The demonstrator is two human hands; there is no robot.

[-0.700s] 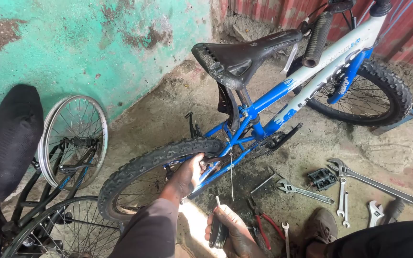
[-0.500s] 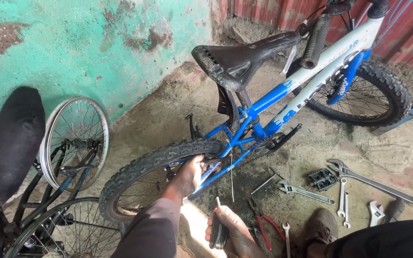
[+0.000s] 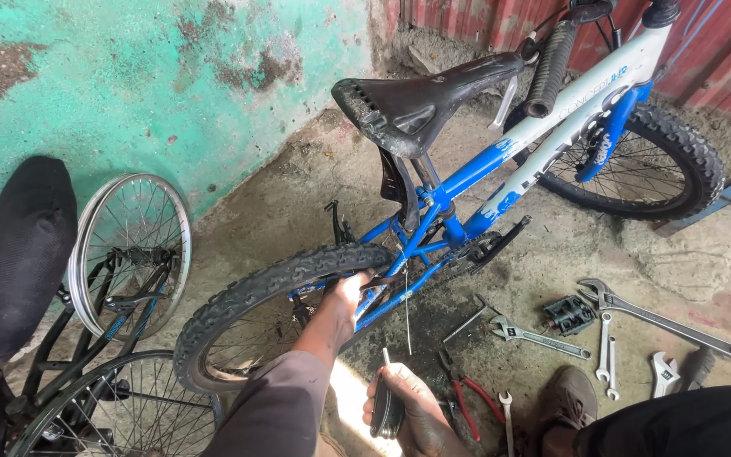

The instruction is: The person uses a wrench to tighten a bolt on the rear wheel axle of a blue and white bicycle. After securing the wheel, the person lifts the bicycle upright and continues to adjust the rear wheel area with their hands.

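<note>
Blue-and-white small bicycle w/ black saddle (image 3: 467, 182) stands upright on the concrete floor (image 3: 298, 203), front end toward the red corrugated wall. Knobby black rear tyre (image 3: 272, 292) nearest the viewer, close to the green painted wall. Left hand (image 3: 350, 292) reaches in past the tyre, fingers curled onto the blue frame stays near the rear hub — looks like a steadying hold so the wheel end keeps from shifting; grip clenched on the frame. Right hand (image 3: 408, 406), low & near the body, closed round a dark-handled tool (image 3: 387, 406) w/ thin metal tip pointing up, prob. a screwdriver or pliers; exact kind hard to tell. Thin loose wire or cable (image 3: 406, 317) hangs from the frame beside the left hand.

Just right of the hands, on the floor: red-handled pliers (image 3: 471, 393), silver open-end spanners (image 3: 539, 337), black pedal (image 3: 568, 315), long adjustable wrench (image 3: 662, 317) — spread within arm's reach. Brown shoe (image 3: 568, 398) beside them. At far left, second dark bike w/ padded black seat (image 3: 19, 254) & bare silver rim (image 3: 129, 250), leaning by the wall, well apart.
</note>
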